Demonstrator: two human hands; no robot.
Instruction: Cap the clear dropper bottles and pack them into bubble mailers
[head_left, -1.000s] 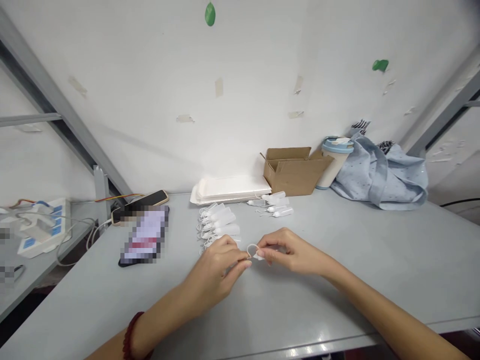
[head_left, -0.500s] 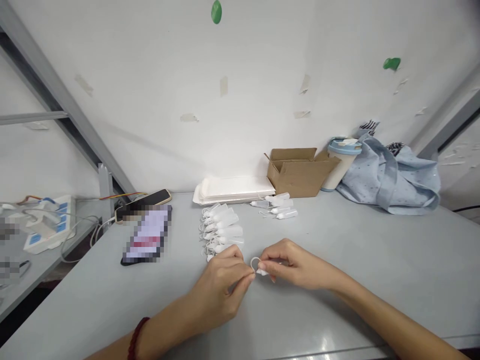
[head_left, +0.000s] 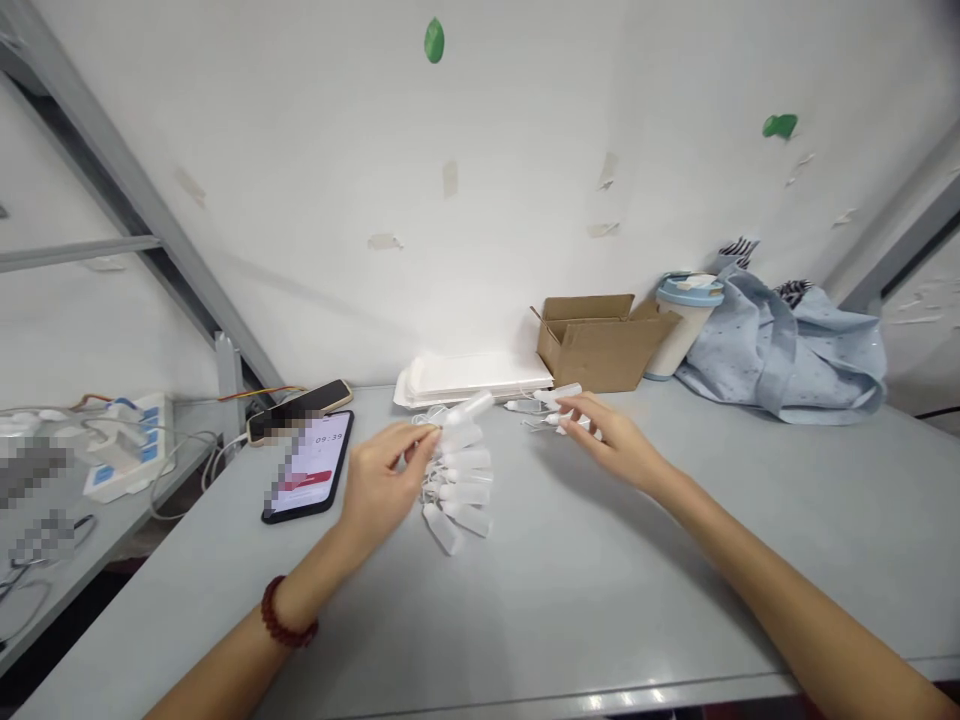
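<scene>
Small clear plastic tubes with white caps and thin string loops lie on the grey table. My left hand [head_left: 386, 480] pinches the loop end of one tube [head_left: 470, 408] at the far end of a fanned row of tubes [head_left: 466, 475]. The held tube points away to the right. Farther back, my right hand [head_left: 619, 440] reaches over a smaller loose group of tubes [head_left: 559, 395]. Its thumb and forefinger are apart around a tube's white cap, and part of that tube is hidden under the fingers.
Behind the tubes lie a stack of white flat sheets [head_left: 480, 377] and an open cardboard box [head_left: 607, 350]. A lidded cup [head_left: 679, 330] and a light blue bag [head_left: 780, 350] stand right. Two phones [head_left: 319, 480] and a power strip [head_left: 131, 450] are at left.
My hands have parted from the middle. The left moved left and back with a tube by its loop to the row; the right moved back to the smaller group. The camera view shifted slightly.
</scene>
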